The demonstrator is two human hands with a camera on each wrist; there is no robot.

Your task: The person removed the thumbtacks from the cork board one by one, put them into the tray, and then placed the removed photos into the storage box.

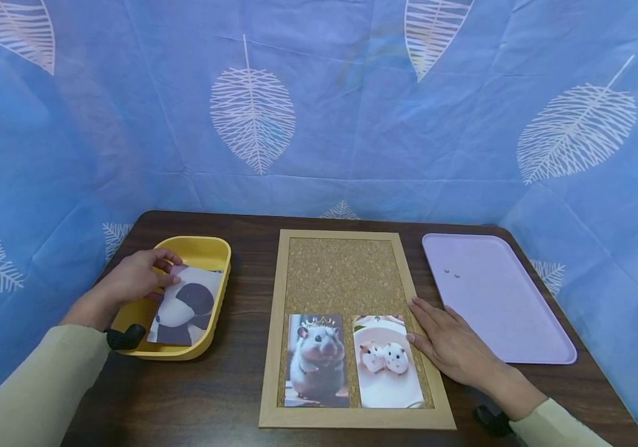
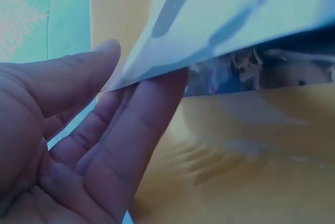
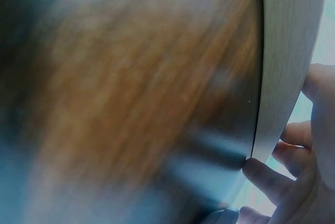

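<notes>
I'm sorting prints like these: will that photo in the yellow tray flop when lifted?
Probably slightly: the photo looks thin, and the left hand pinches only its corner. It seems light and glossy, so it may slip against the tray.

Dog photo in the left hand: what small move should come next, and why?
Probably lift the dog photo clear of the yellow tray toward the cork board. The left hand already pinches its edge, the board's upper half is bare, and the right hand steadies the frame.
</notes>
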